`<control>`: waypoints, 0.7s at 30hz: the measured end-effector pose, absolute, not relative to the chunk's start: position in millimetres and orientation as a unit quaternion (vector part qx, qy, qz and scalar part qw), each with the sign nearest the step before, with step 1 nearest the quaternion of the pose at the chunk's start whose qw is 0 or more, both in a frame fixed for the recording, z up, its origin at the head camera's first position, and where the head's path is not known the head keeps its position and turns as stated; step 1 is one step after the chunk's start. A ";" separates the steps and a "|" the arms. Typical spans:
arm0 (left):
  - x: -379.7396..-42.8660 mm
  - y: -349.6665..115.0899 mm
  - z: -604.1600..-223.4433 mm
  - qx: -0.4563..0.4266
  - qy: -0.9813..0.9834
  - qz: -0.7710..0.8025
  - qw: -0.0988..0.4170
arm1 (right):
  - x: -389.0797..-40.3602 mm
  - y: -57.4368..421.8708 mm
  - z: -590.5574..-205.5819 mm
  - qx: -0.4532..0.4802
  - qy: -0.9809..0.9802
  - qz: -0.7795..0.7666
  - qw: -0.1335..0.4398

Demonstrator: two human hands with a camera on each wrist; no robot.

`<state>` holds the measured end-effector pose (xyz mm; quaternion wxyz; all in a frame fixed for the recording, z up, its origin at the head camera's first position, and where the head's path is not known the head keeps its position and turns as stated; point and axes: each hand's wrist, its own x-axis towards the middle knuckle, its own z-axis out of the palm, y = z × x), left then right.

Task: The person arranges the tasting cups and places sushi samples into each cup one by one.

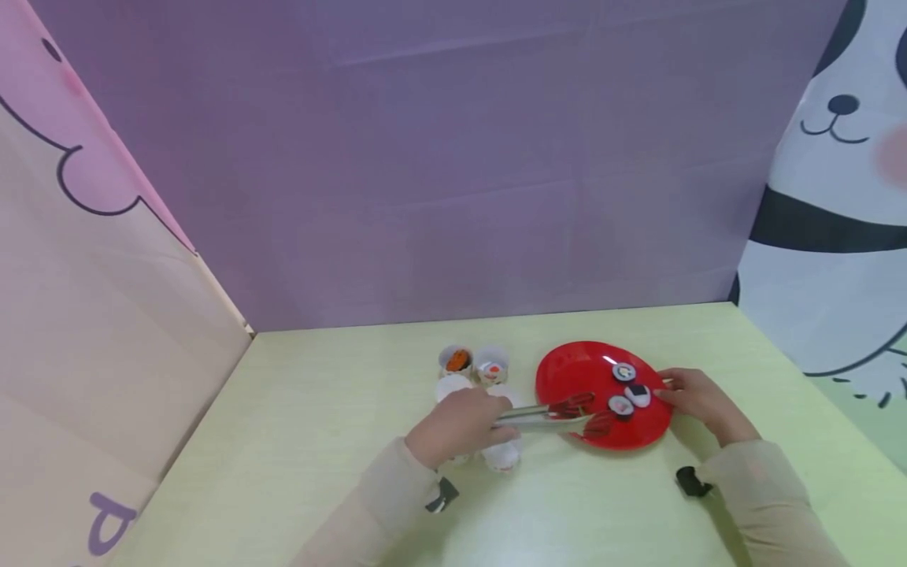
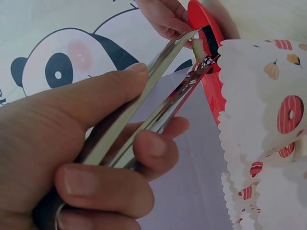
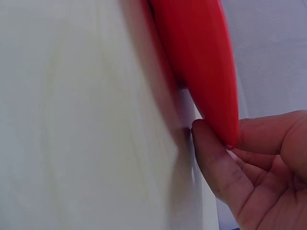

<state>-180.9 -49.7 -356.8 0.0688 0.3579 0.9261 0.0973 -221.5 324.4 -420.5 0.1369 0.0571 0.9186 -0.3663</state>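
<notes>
My left hand (image 1: 456, 427) grips metal tongs (image 1: 527, 419), thumb along one arm and fingers curled round the other. The tong tips reach over a red plate (image 1: 569, 370), parted in the left wrist view. A green and black piece (image 2: 197, 50) shows by the tips there; I cannot tell whether they hold it. Three toy sushi pieces lie at the plate's right: a roll (image 1: 623, 372), a white piece with a black patch (image 1: 638, 394) and another roll (image 1: 620, 407). My right hand (image 1: 700, 403) pinches the plate's right rim between thumb and fingers.
Several white paper cups (image 2: 268, 96) with a printed doughnut pattern cluster left of the plate, partly behind my left hand. One contains an orange-topped sushi piece (image 1: 458, 361), another a white and orange piece (image 1: 492, 369). A purple backdrop (image 1: 453, 173) stands behind the pale table (image 1: 305, 441).
</notes>
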 end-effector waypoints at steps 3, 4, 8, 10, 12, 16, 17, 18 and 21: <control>-179.8 -49.9 -356.6 0.358 0.927 0.091 0.068 | -221.7 323.9 -420.4 0.053 0.921 -0.363 0.133; -179.4 -50.0 -356.6 0.358 0.927 0.090 0.068 | -221.8 323.7 -420.0 0.054 0.921 -0.363 0.133; -178.4 -50.2 -356.3 0.360 0.927 0.083 0.062 | -221.9 323.2 -419.5 0.059 0.919 -0.364 0.137; -177.7 -50.3 -356.0 0.360 0.928 0.080 0.060 | -221.7 323.3 -419.4 0.059 0.918 -0.366 0.138; -177.2 -50.3 -355.7 0.359 0.928 0.077 0.059 | -221.4 323.4 -419.5 0.055 0.919 -0.367 0.134; -176.8 -50.2 -356.7 0.356 0.930 0.072 0.062 | -221.3 323.5 -419.8 0.054 0.919 -0.368 0.131; -176.7 -50.3 -357.1 0.355 0.930 0.071 0.061 | -221.3 323.5 -419.6 0.054 0.919 -0.368 0.132; -176.6 -50.3 -357.5 0.355 0.930 0.071 0.061 | -221.4 323.4 -419.3 0.056 0.918 -0.369 0.134; -176.4 -50.3 -358.4 0.354 0.930 0.072 0.061 | -220.8 323.0 -419.2 0.057 0.918 -0.368 0.133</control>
